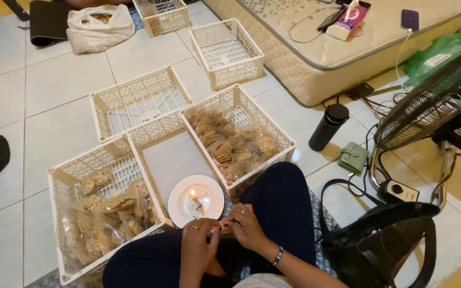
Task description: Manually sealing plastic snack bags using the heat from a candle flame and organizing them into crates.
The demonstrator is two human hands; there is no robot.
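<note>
I sit on the floor with my knees in dark trousers. My left hand (199, 242) and my right hand (244, 224) meet over my lap, pinching a small clear bag (221, 229) between the fingers of both. Just in front of them a lit candle (192, 196) stands on a white plate (209, 189) on the tiles. A cream plastic crate (62, 184) with bagged brown snacks stands to my left. Another crate (281, 136) with more bagged snacks stands ahead to the right.
Three empty cream crates (140, 104) (227, 50) (162, 15) stand farther off. A white plastic bag (100, 26) lies at the back left. A mattress (316, 53), black bottle (328, 127), green wallet (353, 157), floor fan (433, 106) and black bag (380, 240) are on the right.
</note>
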